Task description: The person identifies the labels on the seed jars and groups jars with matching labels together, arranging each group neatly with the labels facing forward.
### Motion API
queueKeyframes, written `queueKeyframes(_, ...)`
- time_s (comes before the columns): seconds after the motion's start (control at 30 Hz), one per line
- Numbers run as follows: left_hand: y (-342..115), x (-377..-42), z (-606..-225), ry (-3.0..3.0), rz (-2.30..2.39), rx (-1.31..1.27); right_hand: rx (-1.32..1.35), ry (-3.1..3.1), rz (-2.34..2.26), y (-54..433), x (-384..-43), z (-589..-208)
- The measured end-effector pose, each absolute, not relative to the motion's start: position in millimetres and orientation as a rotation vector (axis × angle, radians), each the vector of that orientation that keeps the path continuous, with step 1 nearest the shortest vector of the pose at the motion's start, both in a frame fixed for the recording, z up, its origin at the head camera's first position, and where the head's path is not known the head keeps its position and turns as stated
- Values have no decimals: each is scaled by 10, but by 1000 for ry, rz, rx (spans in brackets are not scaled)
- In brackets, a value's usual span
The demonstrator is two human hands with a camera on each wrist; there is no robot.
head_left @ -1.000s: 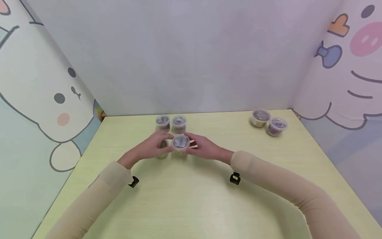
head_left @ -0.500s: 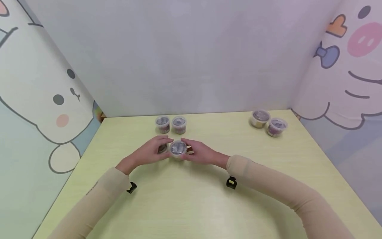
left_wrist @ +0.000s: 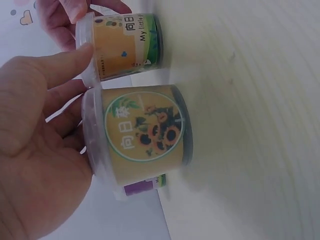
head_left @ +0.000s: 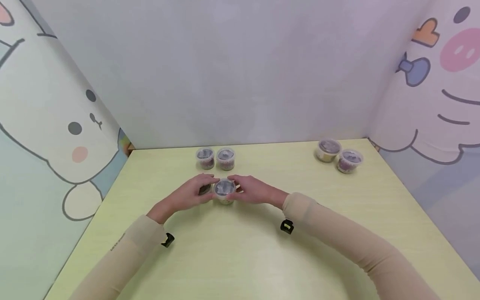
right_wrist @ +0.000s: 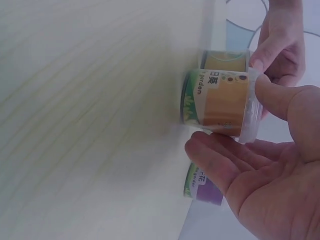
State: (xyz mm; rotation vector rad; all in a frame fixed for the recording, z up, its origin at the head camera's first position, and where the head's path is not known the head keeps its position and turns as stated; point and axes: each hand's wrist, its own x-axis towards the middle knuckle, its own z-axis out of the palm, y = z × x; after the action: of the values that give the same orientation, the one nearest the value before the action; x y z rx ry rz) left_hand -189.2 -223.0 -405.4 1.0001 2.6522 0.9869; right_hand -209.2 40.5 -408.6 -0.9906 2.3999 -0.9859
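Note:
A round lidded tub (head_left: 224, 189) with an orange-yellow label stands on the table between both hands. My right hand (head_left: 252, 189) holds its right side, thumb on the lid rim and fingers at the far side. From the left, my left hand (head_left: 191, 192) holds the lid edge of the same tub, as the thumb (left_wrist: 75, 62) shows in the left wrist view. A second yellow tub (left_wrist: 145, 132) with a sunflower label stands close beside it, under my left hand and partly hidden in the head view.
Two purple tubs (head_left: 205, 158) (head_left: 226, 159) stand side by side behind the hands. At the back right are a yellow tub (head_left: 328, 150) and a purple tub (head_left: 349, 161). A pale wall panel (head_left: 247, 83) rises along the table's (head_left: 240, 258) back edge.
Both hands have brought the tub slightly nearer and lower, beside the other yellow tub. Over the last half second hands and tub barely move. The tubs behind and at the right stay put.

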Motion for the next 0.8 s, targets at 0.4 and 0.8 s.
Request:
queueKeyframes(0.4,-2268,-1859,-4108,2670,1050,1038,-883,2363,-1066,379,-2074,-4107)
queueKeyframes(0.8,-2035,-1944,-3822,2640,766,1109,-918,2366,-1002,551,-2193,-4079)
